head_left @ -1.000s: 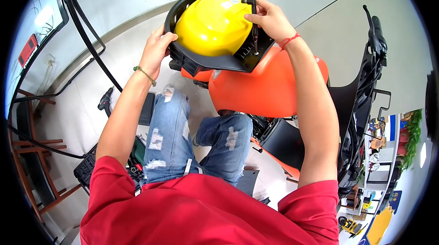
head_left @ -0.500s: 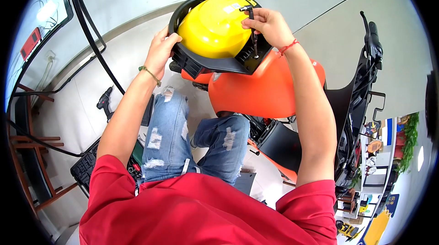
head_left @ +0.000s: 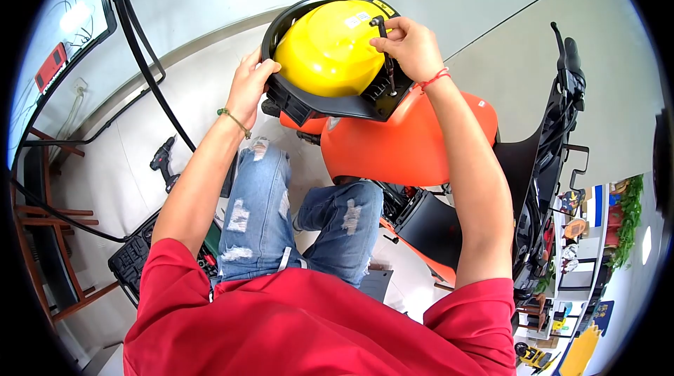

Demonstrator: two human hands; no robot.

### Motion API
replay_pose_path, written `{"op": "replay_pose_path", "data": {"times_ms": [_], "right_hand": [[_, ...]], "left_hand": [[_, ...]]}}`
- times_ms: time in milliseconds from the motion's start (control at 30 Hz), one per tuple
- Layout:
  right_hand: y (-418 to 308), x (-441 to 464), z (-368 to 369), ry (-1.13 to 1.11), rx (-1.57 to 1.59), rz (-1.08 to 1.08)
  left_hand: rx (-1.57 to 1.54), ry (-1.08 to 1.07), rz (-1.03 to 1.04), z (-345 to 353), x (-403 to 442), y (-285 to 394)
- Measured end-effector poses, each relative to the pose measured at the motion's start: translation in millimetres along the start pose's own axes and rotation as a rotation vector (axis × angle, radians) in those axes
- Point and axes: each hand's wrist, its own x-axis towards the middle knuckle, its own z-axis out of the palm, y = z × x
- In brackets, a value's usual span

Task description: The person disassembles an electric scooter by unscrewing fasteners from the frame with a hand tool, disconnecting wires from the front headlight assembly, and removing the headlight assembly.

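My left hand (head_left: 250,82) grips the left edge of a black plastic housing (head_left: 330,107), its thumb on the rim. Inside the housing sits a smooth, yellow domed part (head_left: 326,53) with small white labels. My right hand (head_left: 414,46) pinches the upper part of a dark L-shaped socket wrench (head_left: 389,67) between thumb and fingers. The wrench stands nearly upright, its lower tip at a fastener on the housing's right corner; I cannot tell how far it is seated. Directly beneath the housing is the orange body (head_left: 393,144) of a scooter.
The scooter's handlebar (head_left: 572,60) rises at the right. A cordless drill (head_left: 163,160) lies on the floor at the left, near an opened black tool case (head_left: 133,256). A black metal frame (head_left: 144,60) stands at the far left, and shelves (head_left: 579,264) are at the right.
The wrench's top arm has turned slightly, and my right fingers have shifted on it. The housing sits a little lower in view. My left hand keeps its hold on the rim.
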Motion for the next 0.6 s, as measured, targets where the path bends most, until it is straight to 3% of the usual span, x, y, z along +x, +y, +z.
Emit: {"op": "replay_pose_path", "data": {"times_ms": [267, 400, 467, 600], "right_hand": [[8.2, 4.2, 2.6, -0.084, 0.335, 0.043], [7.3, 6.2, 7.3, -0.072, 0.325, 0.090], [2.9, 1.5, 6.7, -0.043, 0.091, 0.012], [0.9, -1.0, 6.4, 0.012, 0.056, 0.058]], "left_hand": [[-0.050, -0.079, -0.006, 2.7, -1.8, 16.3], [-0.027, -0.032, 0.007, 1.3, 1.5, 9.8], [-0.095, -0.074, -0.024, 1.9, -3.5, 10.6], [-0.066, -0.057, -0.059, 1.8, -4.6, 12.5]]}}
